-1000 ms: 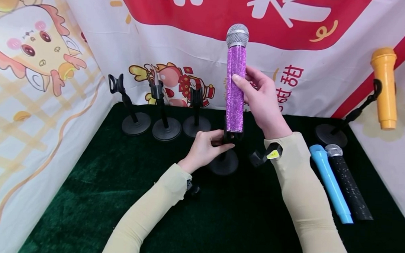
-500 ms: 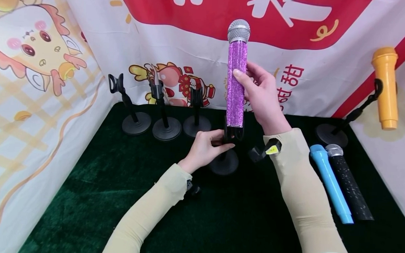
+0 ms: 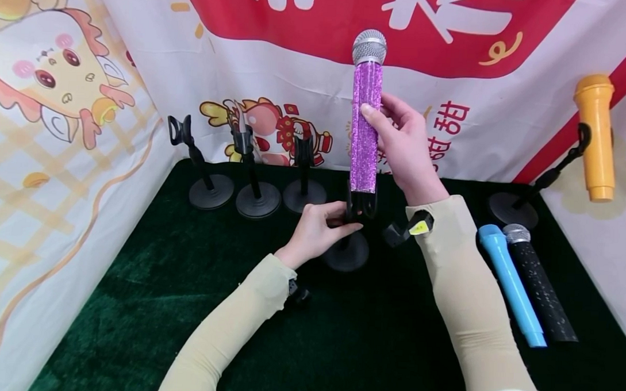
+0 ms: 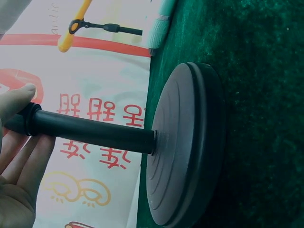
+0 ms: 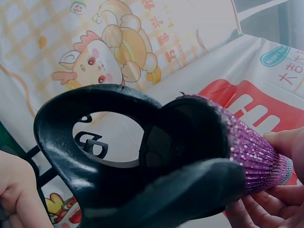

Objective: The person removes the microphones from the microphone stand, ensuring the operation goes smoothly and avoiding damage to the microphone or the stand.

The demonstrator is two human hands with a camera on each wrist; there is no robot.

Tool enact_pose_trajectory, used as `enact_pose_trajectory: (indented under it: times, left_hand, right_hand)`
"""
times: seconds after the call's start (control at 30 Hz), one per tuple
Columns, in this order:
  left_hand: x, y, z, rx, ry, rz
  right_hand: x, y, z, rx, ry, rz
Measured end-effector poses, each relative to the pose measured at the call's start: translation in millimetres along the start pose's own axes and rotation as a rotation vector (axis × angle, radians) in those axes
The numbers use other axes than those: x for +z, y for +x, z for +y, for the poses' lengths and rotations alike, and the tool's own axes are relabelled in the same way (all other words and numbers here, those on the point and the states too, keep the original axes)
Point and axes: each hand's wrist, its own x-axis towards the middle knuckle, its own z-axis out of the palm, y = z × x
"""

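A microphone [image 3: 364, 145] with a purple glittery body and silver mesh head stands nearly upright in my right hand [image 3: 407, 147], thumb in front and fingers behind. Its lower end is right at the black clip [image 5: 57, 137] of a small microphone stand [image 3: 346, 255]; in the right wrist view the clip's curved arms overlap the microphone's dark end. My left hand [image 3: 316, 229] pinches the stand's neck just below the clip. In the left wrist view, thumb and fingers close around a collar on the pole [image 4: 95, 129], and the round base [image 4: 173, 147] sits on green cloth.
Several clip stands [image 3: 211, 191] are lined up at the back left. At the right, an orange microphone [image 3: 595, 139] rests in a tilted stand [image 3: 512, 209]. Near it lie a blue microphone [image 3: 513, 286] and a black speckled microphone [image 3: 540, 287]. A printed banner [image 3: 276, 73] hangs behind.
My right hand has raised the purple microphone slightly, and more of the clip shows below its lower end. The left hand has kept its place on the stand.
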Motion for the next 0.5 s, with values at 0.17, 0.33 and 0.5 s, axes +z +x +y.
enact_pose_trajectory:
  times: [0.17,0.33,0.5]
  left_hand:
    - [-0.1,-0.5,0.3,0.002,-0.007,0.001]
    - [0.2,-0.5,0.9,0.005,-0.01,0.005]
    - [-0.1,-1.1,1.8,0.001,-0.008,0.004]
  right_hand:
    - [0.8,0.9,-0.6,0.009,0.004,0.001]
    - [1.0,1.6,-0.4,0.006,0.001,0.001]
    - [0.8,4.7,-1.9,0.01,-0.001,0.021]
